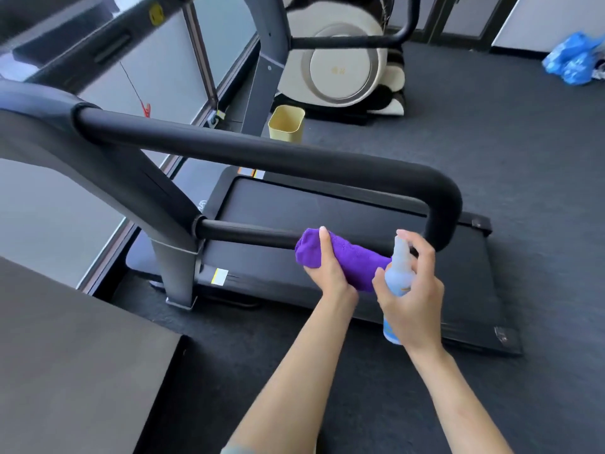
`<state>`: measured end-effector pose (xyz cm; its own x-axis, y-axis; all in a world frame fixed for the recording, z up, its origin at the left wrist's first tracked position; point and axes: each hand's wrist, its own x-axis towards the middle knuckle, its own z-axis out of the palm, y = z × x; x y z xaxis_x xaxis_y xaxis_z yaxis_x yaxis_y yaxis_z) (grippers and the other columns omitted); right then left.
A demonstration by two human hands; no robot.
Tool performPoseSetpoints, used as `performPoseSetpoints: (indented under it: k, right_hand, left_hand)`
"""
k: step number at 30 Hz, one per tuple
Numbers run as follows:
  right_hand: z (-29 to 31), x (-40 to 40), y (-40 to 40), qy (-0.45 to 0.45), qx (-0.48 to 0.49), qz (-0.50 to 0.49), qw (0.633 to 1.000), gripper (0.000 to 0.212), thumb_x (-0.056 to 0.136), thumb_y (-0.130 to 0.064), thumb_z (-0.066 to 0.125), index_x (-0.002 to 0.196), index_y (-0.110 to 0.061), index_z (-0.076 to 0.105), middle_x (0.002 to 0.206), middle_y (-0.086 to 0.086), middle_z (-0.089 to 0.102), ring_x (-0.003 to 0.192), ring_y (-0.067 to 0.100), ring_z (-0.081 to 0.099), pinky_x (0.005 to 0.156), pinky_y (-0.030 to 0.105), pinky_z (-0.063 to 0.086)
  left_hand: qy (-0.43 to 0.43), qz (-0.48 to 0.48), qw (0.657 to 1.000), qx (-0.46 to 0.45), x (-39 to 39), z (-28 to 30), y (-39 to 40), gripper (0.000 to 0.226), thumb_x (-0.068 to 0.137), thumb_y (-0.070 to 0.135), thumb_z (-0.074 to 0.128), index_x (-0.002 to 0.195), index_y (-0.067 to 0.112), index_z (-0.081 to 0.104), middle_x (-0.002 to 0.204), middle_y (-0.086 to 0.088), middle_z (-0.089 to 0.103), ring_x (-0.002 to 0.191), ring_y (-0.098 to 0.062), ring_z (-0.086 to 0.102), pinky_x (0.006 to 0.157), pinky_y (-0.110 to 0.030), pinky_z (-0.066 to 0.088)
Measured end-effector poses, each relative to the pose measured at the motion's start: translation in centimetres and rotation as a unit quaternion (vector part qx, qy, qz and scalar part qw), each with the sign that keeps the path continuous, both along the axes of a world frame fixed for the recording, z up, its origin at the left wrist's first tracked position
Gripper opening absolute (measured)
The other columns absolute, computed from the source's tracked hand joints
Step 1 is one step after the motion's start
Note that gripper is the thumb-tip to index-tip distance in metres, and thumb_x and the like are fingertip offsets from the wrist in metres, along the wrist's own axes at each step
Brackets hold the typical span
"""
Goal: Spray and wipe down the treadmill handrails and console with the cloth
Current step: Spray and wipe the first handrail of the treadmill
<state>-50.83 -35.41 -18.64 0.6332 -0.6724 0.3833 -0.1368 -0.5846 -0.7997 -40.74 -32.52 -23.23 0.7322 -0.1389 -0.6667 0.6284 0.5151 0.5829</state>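
The cloth [340, 257], purple and bunched into a roll, is wrapped over the lower rail [245, 232] of the treadmill's near handrail. The left hand [327, 273] is clamped around it from below, thumb up over the top, so cloth and rail sit together inside the closed fist. The rail's long axis runs from the upright [170, 231] at left, across and slightly down, to the bend [445, 217] at right where it turns up into the thick upper rail [262, 152]. The cloth lies along that same line.

The right hand [412, 290] is just beside the left, on the bend side, with its fingers curled around a pale blue spray bottle [397, 283]. The bottle stands roughly upright, and the forefinger rests at the nozzle on top. The nozzle appears to point toward the cloth and rail, though its exact aim is hard to tell. The bottle touches or nearly touches the right end of the cloth.

As I judge it, the wipe turns on sliding the left hand along the rail's axis. Bare rail stretches leftward to the upright, while only a short piece, hidden behind the bottle, remains toward the bend. The upper rail and the console [82, 44] at top left look still to be reached.
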Motion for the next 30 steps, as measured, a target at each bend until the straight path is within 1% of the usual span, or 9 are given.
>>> performPoseSetpoints:
  k: [5,8,10,12,14,19,24,27,30]
  right_hand:
    - [0.5,-0.7,-0.2,-0.022,0.0,-0.03,0.999,0.054,0.078,-0.007,0.061,0.124,-0.028,0.042,0.098,-0.003,0.06,0.069,0.015,0.055,0.067,0.018,0.045]
    - [0.4,-2.5,-0.3,-0.018,0.005,-0.049,0.999,0.054,0.079,-0.01,0.061,0.125,-0.03,0.04,0.097,0.006,0.064,0.068,0.028,0.059,0.067,0.033,0.051]
    - [0.0,-3.8,-0.7,-0.011,0.001,-0.055,0.998,0.054,0.079,-0.012,0.06,0.125,-0.031,0.04,0.1,0.009,0.064,0.071,0.028,0.06,0.07,0.037,0.052]
    - [-0.1,-4.8,-1.7,-0.013,-0.001,-0.056,0.998,0.055,0.079,-0.013,0.061,0.125,-0.032,0.04,0.102,0.01,0.064,0.073,0.029,0.061,0.074,0.041,0.052]
    - [0.0,-5.4,-3.1,-0.019,-0.001,-0.052,0.998,0.055,0.078,-0.014,0.062,0.125,-0.033,0.04,0.103,0.012,0.064,0.076,0.031,0.062,0.076,0.043,0.052]
    - [0.0,-5.7,-7.3,-0.05,0.017,-0.026,0.998,0.055,0.079,-0.015,0.061,0.124,-0.037,0.039,0.102,0.013,0.064,0.069,0.036,0.062,0.072,0.046,0.053]
    - [0.4,-6.6,-12.2,-0.059,0.041,0.062,0.995,0.055,0.079,-0.014,0.06,0.124,-0.036,0.039,0.089,0.008,0.063,0.063,0.036,0.06,0.066,0.05,0.053]
    - [1.4,-7.7,-14.9,-0.044,0.029,0.128,0.99,0.054,0.079,-0.012,0.06,0.124,-0.035,0.04,0.082,0.008,0.062,0.061,0.033,0.06,0.065,0.047,0.053]
    - [2.0,-8.1,-17.8,-0.046,0.029,0.173,0.983,0.054,0.079,-0.012,0.061,0.122,-0.036,0.041,0.071,0.007,0.059,0.058,0.033,0.059,0.064,0.047,0.053]
  left_hand:
    - [0.049,0.109,0.992,0.043,5.9,0.3,5.2,0.064,0.08,0.047,0.073,0.13,0.013,0.052,0.116,0.0,0.064,0.087,-0.019,0.062,0.081,-0.029,0.045]
    - [0.077,0.129,0.988,0.045,7.0,0.6,5.8,0.073,0.079,0.051,0.072,0.137,0.016,0.044,0.111,0.002,0.058,0.091,-0.021,0.057,0.084,-0.031,0.041]
    - [0.064,0.097,0.993,0.022,5.1,0.7,4.2,0.057,0.08,0.049,0.072,0.125,0.019,0.052,0.101,0.005,0.062,0.087,-0.019,0.061,0.086,-0.032,0.046]
    - [0.054,0.052,0.997,-0.001,2.3,0.7,1.9,0.037,0.081,0.045,0.073,0.105,0.022,0.057,0.089,0.006,0.066,0.084,-0.018,0.064,0.083,-0.033,0.05]
    - [0.053,0.042,0.998,-0.01,0.4,0.7,0.0,0.033,0.08,0.044,0.075,0.098,0.023,0.057,0.087,0.006,0.067,0.082,-0.018,0.066,0.082,-0.035,0.053]
    - [0.041,0.092,0.995,0.008,-0.5,0.5,-2.2,0.053,0.076,0.046,0.078,0.116,0.021,0.054,0.1,0.002,0.068,0.085,-0.018,0.066,0.087,-0.037,0.054]
    - [0.037,0.118,0.992,-0.001,-4.7,1.5,-6.5,0.042,0.076,0.039,0.079,0.108,0.02,0.059,0.086,0.005,0.068,0.079,-0.015,0.065,0.083,-0.033,0.052]
    - [0.061,0.154,0.986,0.002,-6.5,2.1,-8.7,0.055,0.071,0.038,0.083,0.114,0.021,0.053,0.1,0.003,0.067,0.095,-0.021,0.066,0.095,-0.041,0.05]
    - [0.076,0.163,0.984,0.002,-7.2,2.7,-9.9,0.066,0.067,0.039,0.085,0.122,0.017,0.055,0.111,-0.002,0.068,0.097,-0.024,0.066,0.093,-0.043,0.051]
